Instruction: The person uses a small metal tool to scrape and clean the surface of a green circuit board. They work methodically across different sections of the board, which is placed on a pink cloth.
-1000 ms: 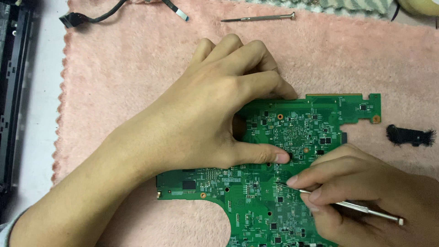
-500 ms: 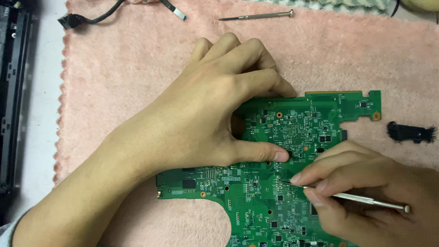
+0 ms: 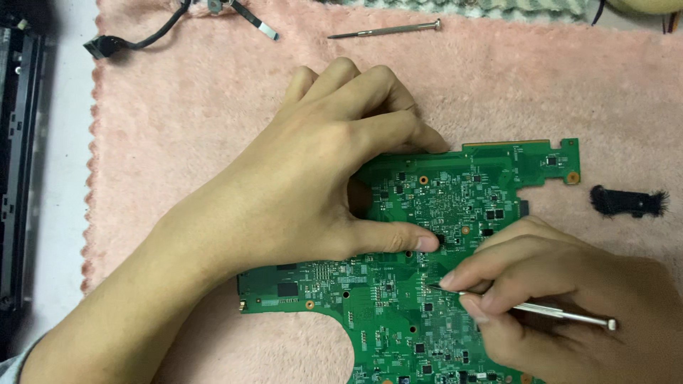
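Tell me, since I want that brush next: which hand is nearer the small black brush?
Right. The right hand lies just below-left of the black brush; the left hand rests far left, across the circuit board.

Even, bright overhead light, soft shadows under the hands, sharp focus, no glare or blur.

— What are the hands doing?
— The left hand (image 3: 320,185) presses flat on the green printed circuit board (image 3: 455,263), thumb on its middle. The right hand (image 3: 562,306) pinches a thin silver metal tool (image 3: 541,310), tip touching the board.
— And underneath?
— A fluffy pink towel (image 3: 178,142) over the surface; a slim metal screwdriver (image 3: 388,30) lies far off.
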